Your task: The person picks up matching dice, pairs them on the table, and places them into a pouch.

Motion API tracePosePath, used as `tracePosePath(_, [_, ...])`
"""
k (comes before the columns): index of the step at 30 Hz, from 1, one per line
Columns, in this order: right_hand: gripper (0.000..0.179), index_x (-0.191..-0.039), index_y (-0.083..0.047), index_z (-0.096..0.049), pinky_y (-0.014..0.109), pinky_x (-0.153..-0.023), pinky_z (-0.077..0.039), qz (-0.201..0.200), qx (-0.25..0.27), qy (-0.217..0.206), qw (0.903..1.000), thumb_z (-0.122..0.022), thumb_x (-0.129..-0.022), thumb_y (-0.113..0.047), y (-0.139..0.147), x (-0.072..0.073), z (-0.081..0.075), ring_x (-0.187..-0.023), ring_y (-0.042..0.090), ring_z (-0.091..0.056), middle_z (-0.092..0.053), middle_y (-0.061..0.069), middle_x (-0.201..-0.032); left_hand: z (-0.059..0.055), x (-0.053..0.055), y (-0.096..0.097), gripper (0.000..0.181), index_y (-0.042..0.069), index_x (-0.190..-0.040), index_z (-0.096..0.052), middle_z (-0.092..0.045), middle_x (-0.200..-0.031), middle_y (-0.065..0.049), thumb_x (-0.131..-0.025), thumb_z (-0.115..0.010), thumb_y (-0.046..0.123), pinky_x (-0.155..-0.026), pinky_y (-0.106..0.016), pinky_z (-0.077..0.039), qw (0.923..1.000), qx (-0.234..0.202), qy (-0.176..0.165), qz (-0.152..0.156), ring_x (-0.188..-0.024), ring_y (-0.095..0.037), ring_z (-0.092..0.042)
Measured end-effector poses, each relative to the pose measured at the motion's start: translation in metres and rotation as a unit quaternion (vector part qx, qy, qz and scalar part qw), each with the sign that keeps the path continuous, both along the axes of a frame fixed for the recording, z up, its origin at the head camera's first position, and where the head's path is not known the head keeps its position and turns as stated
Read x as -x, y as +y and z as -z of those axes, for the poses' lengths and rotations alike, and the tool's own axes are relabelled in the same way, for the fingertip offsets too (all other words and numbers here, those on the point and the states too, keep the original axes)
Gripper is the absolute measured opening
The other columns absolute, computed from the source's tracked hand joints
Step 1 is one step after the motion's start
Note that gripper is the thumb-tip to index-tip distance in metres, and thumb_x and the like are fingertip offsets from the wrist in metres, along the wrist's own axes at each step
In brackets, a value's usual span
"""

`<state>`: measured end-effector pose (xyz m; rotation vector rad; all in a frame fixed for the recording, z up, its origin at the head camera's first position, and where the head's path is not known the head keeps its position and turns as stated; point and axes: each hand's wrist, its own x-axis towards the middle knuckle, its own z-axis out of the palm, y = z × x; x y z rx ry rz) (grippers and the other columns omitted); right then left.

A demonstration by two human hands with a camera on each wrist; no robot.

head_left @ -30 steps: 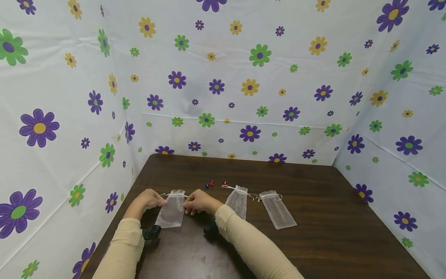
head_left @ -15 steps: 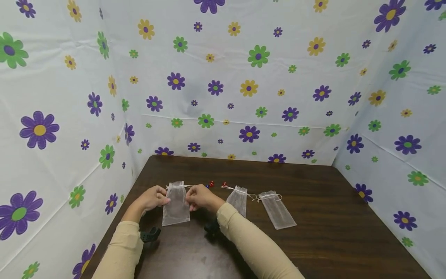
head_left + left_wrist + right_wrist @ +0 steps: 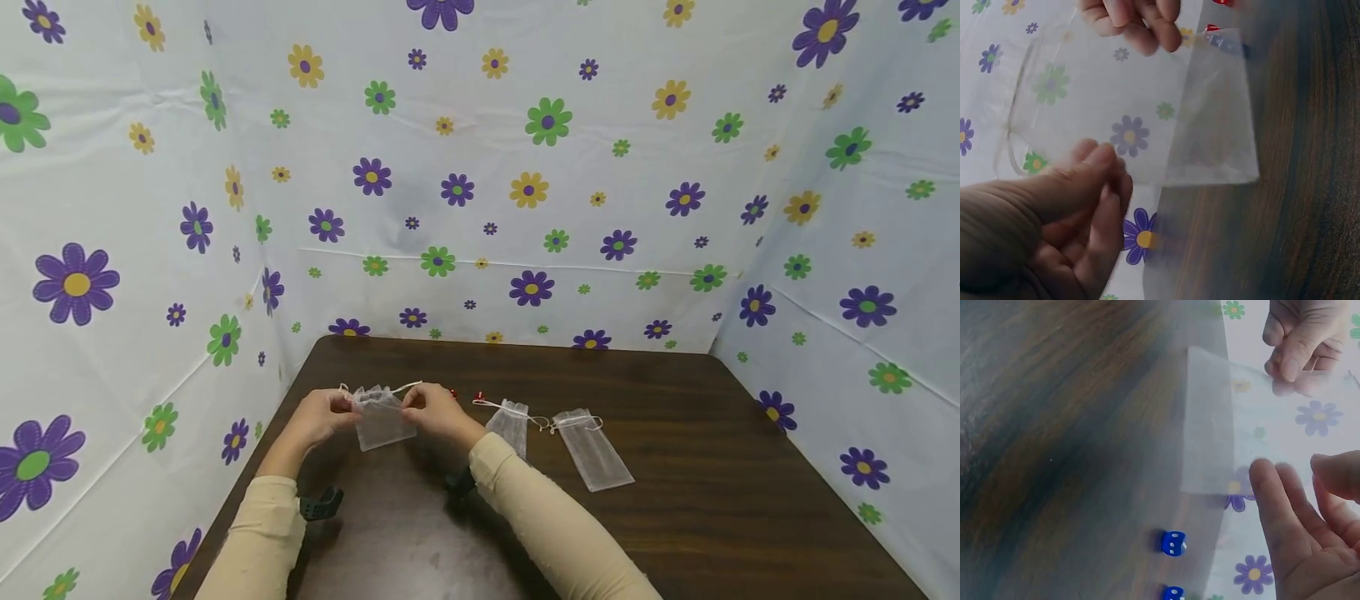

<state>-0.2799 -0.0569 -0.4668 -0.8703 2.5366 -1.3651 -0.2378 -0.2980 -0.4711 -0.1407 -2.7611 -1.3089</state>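
Note:
A sheer white drawstring pouch (image 3: 386,425) hangs above the table between my two hands, its gathered top uppermost. My left hand (image 3: 318,419) pinches its left side between thumb and fingers, just below the drawstring. At the opposite side, my right hand (image 3: 444,417) pinches the edge near the string's end. Through the thin mesh, in the left wrist view, the backdrop flowers show through the pouch (image 3: 1147,119). Below the pouch in the right wrist view lies a blue die (image 3: 1174,543), with another blue die (image 3: 1173,593) at the frame's bottom edge.
Two more sheer pouches lie flat to the right: one (image 3: 510,429) partly behind my right forearm, the other (image 3: 594,450) farther right. Small red objects (image 3: 480,396) sit behind them on the dark wooden table (image 3: 712,467). A flowered cloth (image 3: 480,167) encloses the table's back and sides.
Both hands have raised the pouch off the table and tilted it, so it appears shorter in the head view. Its top now looks more ruffled. The other two pouches stay put.

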Motion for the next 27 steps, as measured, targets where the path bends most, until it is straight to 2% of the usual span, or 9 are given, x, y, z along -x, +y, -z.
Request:
tracePosePath(3, [0.005,-0.098,-0.002,-0.073,0.021,-0.073,-0.051,-0.008,-0.009,0.033,0.9994,-0.072,-0.093,-0.002,0.001,0.001,-0.001,-0.084,0.008,-0.063,-0.071,0.005,-0.095,-0.003,-0.001,0.001,0.006,0.003,-0.094,-0.075,-0.072,-0.093,-0.01,-0.089,-0.077,0.005,-0.075,-0.041,-0.054,0.9992,0.028,0.025,-0.016,-0.086,-0.024,-0.064])
tracePosePath(6, [0.009,-0.101,-0.003,-0.075,0.022,-0.076,-0.052,-0.011,-0.011,0.038,0.9991,-0.073,-0.092,-0.002,0.002,0.001,0.0,-0.088,0.01,-0.065,-0.073,0.007,-0.099,-0.005,0.0,0.003,0.005,0.007,-0.093,-0.077,-0.073,-0.091,-0.008,-0.088,-0.077,0.004,-0.071,-0.037,-0.051,0.9979,0.037,0.044,-0.029,-0.083,-0.023,-0.063])
tracePosePath(8, [0.009,-0.101,-0.004,-0.076,0.022,-0.075,-0.052,-0.01,-0.019,0.037,0.9991,-0.074,-0.092,-0.004,0.002,0.001,0.001,-0.087,0.009,-0.065,-0.074,0.006,-0.099,-0.005,0.0,0.004,0.005,0.007,-0.092,-0.077,-0.073,-0.09,-0.007,-0.088,-0.077,0.004,-0.069,-0.035,-0.049,0.9982,0.035,0.043,-0.025,-0.082,-0.022,-0.062])
tracePosePath(12, [0.005,-0.096,-0.005,-0.077,0.019,-0.072,-0.049,-0.02,-0.053,0.04,0.9976,-0.075,-0.092,-0.005,0.005,0.002,0.007,-0.079,0.004,-0.059,-0.074,0.003,-0.093,-0.003,-0.001,0.005,0.005,0.008,-0.092,-0.077,-0.071,-0.089,-0.006,-0.088,-0.078,0.005,-0.068,-0.036,-0.049,0.9994,0.031,0.016,-0.002,-0.08,-0.022,-0.06])
tracePosePath(19, [0.005,-0.092,-0.007,-0.079,0.019,-0.067,-0.045,-0.026,-0.096,0.031,0.9945,-0.074,-0.093,-0.009,0.009,0.007,0.023,-0.075,0.0,-0.054,-0.075,0.001,-0.093,0.011,-0.002,0.001,0.008,0.007,-0.086,-0.075,-0.07,-0.084,-0.003,-0.087,-0.081,0.012,-0.065,-0.034,-0.046,0.9968,0.053,-0.017,0.058,-0.073,-0.017,-0.055])
tracePosePath(23, [0.006,-0.091,-0.007,-0.08,0.018,-0.064,-0.043,-0.025,-0.111,0.027,0.9932,-0.076,-0.092,-0.01,0.011,0.008,0.03,-0.07,0.001,-0.051,-0.074,-0.002,-0.084,0.018,-0.004,0.001,0.01,0.006,-0.084,-0.075,-0.069,-0.084,-0.004,-0.085,-0.082,0.013,-0.067,-0.036,-0.044,0.9954,0.065,-0.037,0.06,-0.075,-0.018,-0.053])
tracePosePath(27, [0.006,-0.089,-0.007,-0.081,0.018,-0.061,-0.041,-0.026,-0.117,0.026,0.9924,-0.077,-0.091,-0.011,0.012,0.009,0.035,-0.066,0.001,-0.047,-0.071,-0.004,-0.078,0.022,-0.007,0.002,0.012,0.006,-0.088,-0.08,-0.073,-0.092,-0.008,-0.084,-0.083,0.017,-0.076,-0.043,-0.051,0.9942,0.082,-0.053,0.045,-0.082,-0.019,-0.059])
